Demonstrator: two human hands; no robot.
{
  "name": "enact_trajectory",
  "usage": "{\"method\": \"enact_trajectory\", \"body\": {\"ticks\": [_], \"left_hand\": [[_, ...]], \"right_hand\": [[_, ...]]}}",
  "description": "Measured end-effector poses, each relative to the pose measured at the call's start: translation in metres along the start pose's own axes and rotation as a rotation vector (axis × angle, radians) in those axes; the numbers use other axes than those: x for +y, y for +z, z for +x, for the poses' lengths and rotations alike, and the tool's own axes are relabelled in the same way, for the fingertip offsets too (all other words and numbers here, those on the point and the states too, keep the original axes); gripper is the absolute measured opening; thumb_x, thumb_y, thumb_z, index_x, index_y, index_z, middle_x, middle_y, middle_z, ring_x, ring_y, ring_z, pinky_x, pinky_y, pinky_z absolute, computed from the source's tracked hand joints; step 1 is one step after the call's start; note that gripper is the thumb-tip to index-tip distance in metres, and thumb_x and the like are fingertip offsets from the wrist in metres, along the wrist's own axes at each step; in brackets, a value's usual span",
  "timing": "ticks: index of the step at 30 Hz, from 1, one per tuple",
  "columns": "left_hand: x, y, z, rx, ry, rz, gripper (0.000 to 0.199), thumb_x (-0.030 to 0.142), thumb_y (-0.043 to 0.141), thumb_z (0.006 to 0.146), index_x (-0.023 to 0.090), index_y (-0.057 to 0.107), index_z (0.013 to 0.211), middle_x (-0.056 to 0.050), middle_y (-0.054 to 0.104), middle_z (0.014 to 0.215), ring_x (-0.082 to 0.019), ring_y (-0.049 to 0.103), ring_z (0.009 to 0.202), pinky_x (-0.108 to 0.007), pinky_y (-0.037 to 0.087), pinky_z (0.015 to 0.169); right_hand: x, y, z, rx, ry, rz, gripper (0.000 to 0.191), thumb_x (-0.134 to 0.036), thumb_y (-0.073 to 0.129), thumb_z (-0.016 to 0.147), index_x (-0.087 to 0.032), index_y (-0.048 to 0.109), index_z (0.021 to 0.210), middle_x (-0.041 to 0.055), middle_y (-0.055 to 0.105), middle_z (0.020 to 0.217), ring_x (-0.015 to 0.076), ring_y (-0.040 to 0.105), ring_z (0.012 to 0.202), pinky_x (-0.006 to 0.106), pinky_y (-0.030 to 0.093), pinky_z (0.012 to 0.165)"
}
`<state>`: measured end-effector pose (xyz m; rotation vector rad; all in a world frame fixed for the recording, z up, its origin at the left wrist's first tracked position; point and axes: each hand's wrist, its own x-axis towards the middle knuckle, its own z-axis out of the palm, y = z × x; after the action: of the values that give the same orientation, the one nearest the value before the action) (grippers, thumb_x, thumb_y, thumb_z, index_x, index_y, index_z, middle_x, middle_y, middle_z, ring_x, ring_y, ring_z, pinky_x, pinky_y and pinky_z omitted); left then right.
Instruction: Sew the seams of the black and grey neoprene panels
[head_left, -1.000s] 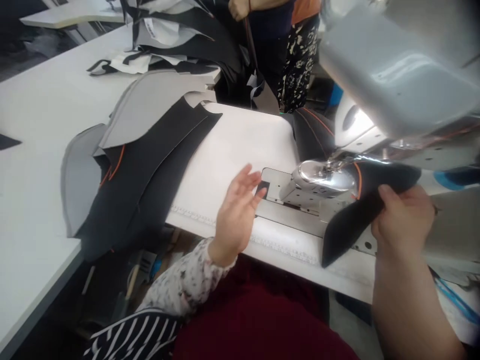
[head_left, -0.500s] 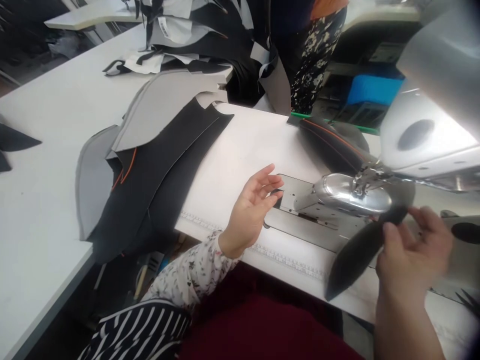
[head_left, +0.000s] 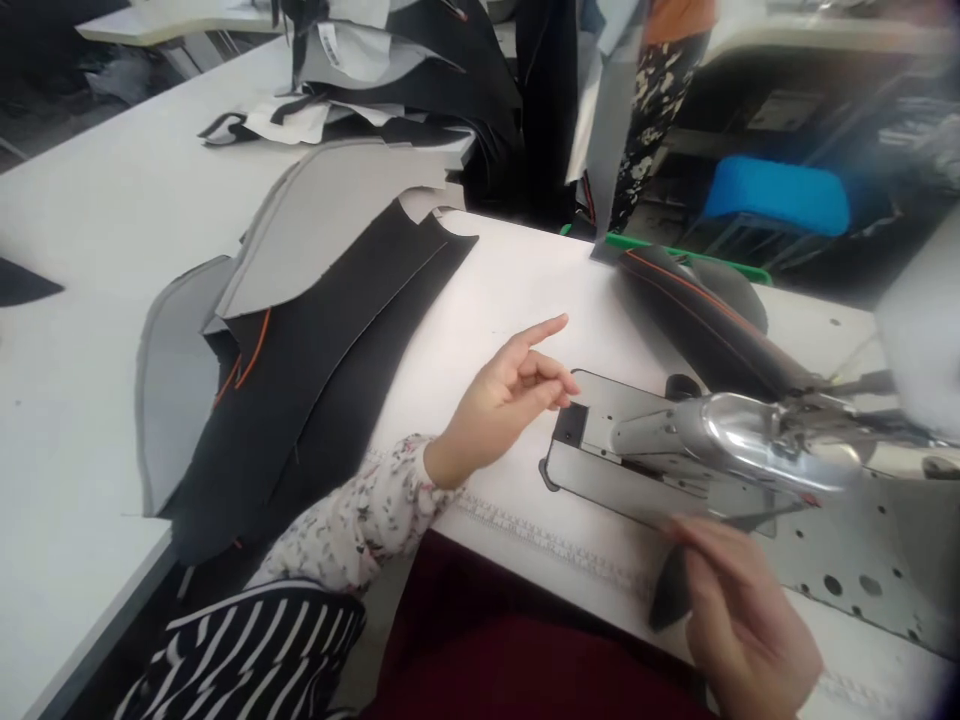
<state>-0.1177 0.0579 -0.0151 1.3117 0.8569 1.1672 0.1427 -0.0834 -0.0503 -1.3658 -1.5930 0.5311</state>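
My left hand hovers by the left end of the sewing machine's metal bed plate. Its index finger stretches out, the other fingers curl loosely near the thumb, and nothing shows in them. Blurred by motion, my right hand is closed at the front of the table on a small dark fabric piece, mostly covered by the fingers. Beyond it is the sewing machine's shiny metal arm. A black panel with orange stitching lies behind that arm.
Black and grey cut panels with orange thread lie to the left, overhanging the table edge. A ruler strip runs along the front edge. More panels are piled behind. A person in patterned trousers stands near a blue stool.
My right hand has drawn the dark fabric piece away from the machine's metal arm, toward me and left. My left hand's index finger has straightened while its other fingers curled. The view has shifted slightly.
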Motion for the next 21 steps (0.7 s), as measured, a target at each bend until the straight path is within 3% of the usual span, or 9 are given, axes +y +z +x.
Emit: {"method": "enact_trajectory", "body": {"ticks": [2, 5, 8, 9, 11, 13, 15, 18, 21], "left_hand": [[-0.007, -0.039, 0.027, 0.029, 0.102, 0.329, 0.057, 0.019, 0.059, 0.096, 0.024, 0.046, 0.151, -0.006, 0.065, 0.107, -0.016, 0.064, 0.095, -0.03, 0.055, 0.09], [-0.012, -0.128, 0.075, 0.221, 0.215, 1.002, 0.05, 0.01, 0.045, 0.097, 0.02, 0.055, 0.145, -0.013, 0.054, 0.139, -0.023, 0.051, 0.131, -0.04, 0.041, 0.116], [-0.008, -0.226, 0.106, 0.53, -0.142, 1.397, 0.055, 0.02, 0.048, 0.1, 0.015, 0.042, 0.154, -0.016, 0.034, 0.162, -0.033, 0.025, 0.153, -0.055, 0.022, 0.125], [-0.006, -0.253, 0.111, 0.621, -0.297, 1.44, 0.062, 0.03, 0.053, 0.1, 0.011, 0.037, 0.156, -0.019, 0.028, 0.165, -0.036, 0.019, 0.154, -0.059, 0.021, 0.124], [-0.003, -0.291, 0.115, 0.708, -0.432, 1.451, 0.079, 0.046, 0.058, 0.098, 0.001, 0.03, 0.156, -0.028, 0.022, 0.165, -0.044, 0.016, 0.154, -0.068, 0.018, 0.121], [-0.002, -0.309, 0.116, 0.714, -0.459, 1.44, 0.087, 0.054, 0.06, 0.096, -0.002, 0.03, 0.155, -0.03, 0.026, 0.163, -0.046, 0.021, 0.151, -0.07, 0.016, 0.119], [-0.002, -0.311, 0.117, 0.695, -0.454, 1.441, 0.082, 0.053, 0.06, 0.097, -0.001, 0.033, 0.153, -0.025, 0.037, 0.159, -0.04, 0.03, 0.147, -0.065, 0.018, 0.121], [-0.003, -0.298, 0.112, 0.657, -0.442, 1.472, 0.057, 0.042, 0.054, 0.103, 0.004, 0.045, 0.145, -0.017, 0.053, 0.146, -0.028, 0.048, 0.136, -0.054, 0.032, 0.12], [-0.002, -0.276, 0.098, 0.596, -0.468, 1.541, 0.04, 0.039, 0.058, 0.102, 0.012, 0.059, 0.132, -0.012, 0.061, 0.133, -0.026, 0.06, 0.122, -0.051, 0.048, 0.108]], "right_hand": [[0.003, 0.011, -0.001, -0.207, -0.085, -0.081, 0.023, -0.017, 0.055, 0.097, -0.023, 0.067, 0.116, 0.0063, 0.068, 0.105, 0.0183, 0.065, 0.101, 0.032, 0.052, 0.089], [0.019, 0.027, -0.007, -0.379, -0.103, -0.166, 0.017, -0.025, 0.053, 0.102, -0.025, 0.064, 0.116, 0.0027, 0.068, 0.105, 0.0147, 0.067, 0.095, 0.025, 0.055, 0.083], [0.035, 0.04, -0.011, -0.431, -0.175, -0.193, 0.019, -0.029, 0.053, 0.102, -0.026, 0.063, 0.118, 0.003, 0.069, 0.107, 0.0156, 0.069, 0.096, 0.025, 0.058, 0.081], [0.038, 0.043, -0.011, -0.431, -0.197, -0.197, 0.02, -0.029, 0.053, 0.102, -0.026, 0.063, 0.119, 0.0032, 0.069, 0.108, 0.0157, 0.069, 0.097, 0.024, 0.058, 0.082], [0.039, 0.046, -0.01, -0.419, -0.222, -0.201, 0.02, -0.029, 0.052, 0.102, -0.026, 0.063, 0.119, 0.0026, 0.069, 0.107, 0.0146, 0.069, 0.096, 0.022, 0.059, 0.081], [0.036, 0.046, -0.007, -0.415, -0.229, -0.207, 0.018, -0.028, 0.052, 0.102, -0.026, 0.063, 0.117, 0.0014, 0.07, 0.104, 0.0128, 0.07, 0.093, 0.019, 0.058, 0.08], [0.031, 0.046, -0.005, -0.411, -0.235, -0.207, 0.017, -0.027, 0.052, 0.102, -0.026, 0.063, 0.115, 0.001, 0.069, 0.102, 0.0123, 0.07, 0.092, 0.018, 0.058, 0.079], [0.027, 0.046, -0.004, -0.393, -0.219, -0.202, 0.017, -0.027, 0.052, 0.102, -0.027, 0.063, 0.115, 0.0006, 0.069, 0.101, 0.0126, 0.07, 0.092, 0.019, 0.057, 0.078], [0.029, 0.047, -0.007, -0.379, -0.198, -0.2, 0.016, -0.028, 0.053, 0.102, -0.027, 0.063, 0.116, -0.0003, 0.069, 0.1, 0.0122, 0.069, 0.091, 0.02, 0.057, 0.078]]}}
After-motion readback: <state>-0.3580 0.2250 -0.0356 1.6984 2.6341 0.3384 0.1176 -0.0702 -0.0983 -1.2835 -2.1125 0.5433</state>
